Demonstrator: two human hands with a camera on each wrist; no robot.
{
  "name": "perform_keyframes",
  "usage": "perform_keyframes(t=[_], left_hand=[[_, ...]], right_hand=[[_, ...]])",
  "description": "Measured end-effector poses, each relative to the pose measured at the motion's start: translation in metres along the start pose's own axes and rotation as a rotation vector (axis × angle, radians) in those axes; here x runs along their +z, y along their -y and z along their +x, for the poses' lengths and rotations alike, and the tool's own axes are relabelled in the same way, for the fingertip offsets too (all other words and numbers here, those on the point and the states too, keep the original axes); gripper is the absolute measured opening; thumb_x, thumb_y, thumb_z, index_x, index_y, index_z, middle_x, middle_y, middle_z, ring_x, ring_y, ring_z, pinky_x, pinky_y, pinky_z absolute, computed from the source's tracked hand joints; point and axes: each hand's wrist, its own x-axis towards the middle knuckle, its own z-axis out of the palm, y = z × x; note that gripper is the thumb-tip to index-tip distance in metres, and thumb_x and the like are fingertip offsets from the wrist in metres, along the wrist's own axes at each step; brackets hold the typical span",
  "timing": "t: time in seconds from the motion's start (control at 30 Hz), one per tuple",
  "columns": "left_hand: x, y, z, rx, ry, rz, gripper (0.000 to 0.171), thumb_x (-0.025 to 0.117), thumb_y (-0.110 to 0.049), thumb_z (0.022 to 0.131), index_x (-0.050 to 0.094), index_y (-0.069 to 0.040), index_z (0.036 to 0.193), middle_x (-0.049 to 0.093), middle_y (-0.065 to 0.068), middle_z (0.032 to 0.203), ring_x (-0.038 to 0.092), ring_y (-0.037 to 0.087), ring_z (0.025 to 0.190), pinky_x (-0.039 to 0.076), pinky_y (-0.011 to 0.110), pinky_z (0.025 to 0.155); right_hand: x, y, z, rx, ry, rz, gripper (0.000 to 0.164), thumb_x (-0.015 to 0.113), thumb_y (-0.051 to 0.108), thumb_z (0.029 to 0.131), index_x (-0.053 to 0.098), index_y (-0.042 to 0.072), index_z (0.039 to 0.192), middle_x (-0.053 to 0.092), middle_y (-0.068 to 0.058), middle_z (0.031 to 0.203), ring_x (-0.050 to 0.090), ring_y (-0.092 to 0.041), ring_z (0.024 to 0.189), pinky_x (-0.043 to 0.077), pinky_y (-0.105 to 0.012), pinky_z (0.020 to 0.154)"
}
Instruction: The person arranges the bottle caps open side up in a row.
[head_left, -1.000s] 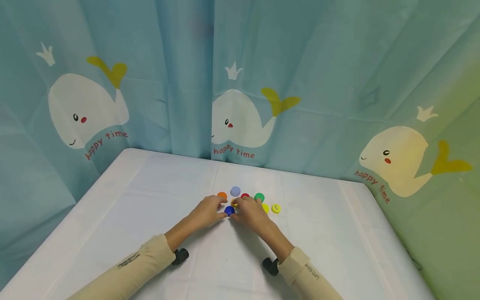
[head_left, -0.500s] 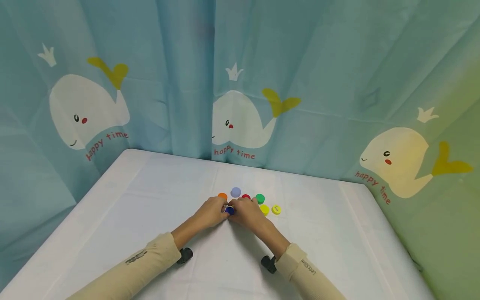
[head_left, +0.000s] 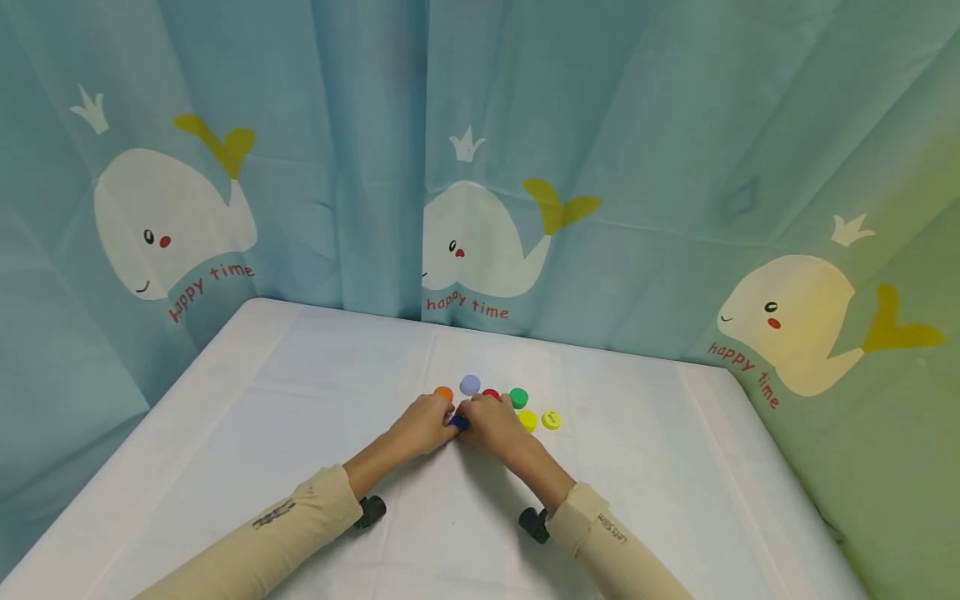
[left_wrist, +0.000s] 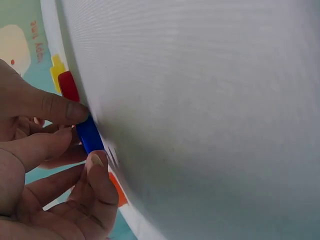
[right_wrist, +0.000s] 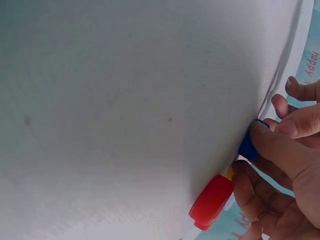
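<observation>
A blue round plastic cap (head_left: 459,423) sits low over the white table between my two hands. My left hand (head_left: 422,422) pinches its left side, thumb and fingertips at its edge. From the other side my right hand (head_left: 492,423) grips it too, with the thumb laid against it. In the left wrist view the blue cap (left_wrist: 90,135) stands tilted on edge between both sets of fingertips; the right wrist view shows only part of the blue cap (right_wrist: 247,145). Just behind the hands lie an orange cap (head_left: 443,393) and a red cap (head_left: 491,393), partly covered.
Farther back are a pale purple cap (head_left: 470,384) and a green cap (head_left: 518,398). Two yellow ones lie right of my right hand, a plain yellow cap (head_left: 528,420) and a marked yellow cap (head_left: 552,419). A whale-print curtain (head_left: 360,167) hangs behind the white table (head_left: 315,358).
Both hands have closed in on the blue cap, which now shows darker and tilted. A yellow cap seen between the hands earlier is hidden now. Little differs from half a second ago.
</observation>
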Motion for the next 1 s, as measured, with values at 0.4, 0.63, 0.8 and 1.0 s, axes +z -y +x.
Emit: perform_keyframes(t=[0.4,0.63,0.8,1.0], left_hand=[[-0.004,0.006,-0.006,-0.04,-0.014,-0.087,0.029,0.07,-0.008,0.083,0.054,-0.006,0.059,0.032,-0.007,0.051,0.03,0.007,0.048,0.022,0.021,0.047],[-0.01,0.004,-0.006,-0.142,-0.041,-0.117,0.018,0.071,-0.016,0.085,0.069,-0.002,0.073,0.04,-0.006,0.05,0.036,0.007,0.046,0.029,0.021,0.045],[-0.017,0.004,-0.007,-0.167,-0.027,-0.215,0.016,0.072,-0.015,0.084,0.066,-0.001,0.076,0.057,0.003,0.056,0.047,0.009,0.041,0.037,0.021,0.041],[-0.025,0.008,-0.011,-0.164,-0.008,-0.348,0.014,0.07,-0.016,0.086,0.065,-0.002,0.086,0.061,0.011,0.063,0.053,0.015,0.042,0.043,0.024,0.042]], right_hand=[[-0.005,0.003,-0.001,0.026,-0.031,0.041,0.029,0.08,0.025,0.077,0.068,0.007,0.096,0.065,0.0,0.084,0.059,-0.015,0.078,0.036,-0.029,0.065],[-0.009,0.008,0.0,0.007,-0.021,0.183,0.031,0.078,0.012,0.077,0.061,0.003,0.101,0.064,-0.003,0.087,0.058,-0.012,0.075,0.05,-0.02,0.072],[-0.013,0.006,-0.001,-0.003,-0.048,0.299,0.028,0.075,0.008,0.08,0.06,0.001,0.102,0.064,-0.004,0.088,0.059,-0.012,0.076,0.049,-0.018,0.069],[-0.02,0.006,-0.003,-0.052,-0.106,0.394,0.02,0.067,0.005,0.087,0.066,-0.001,0.105,0.067,-0.007,0.093,0.063,-0.014,0.081,0.05,-0.018,0.071]])
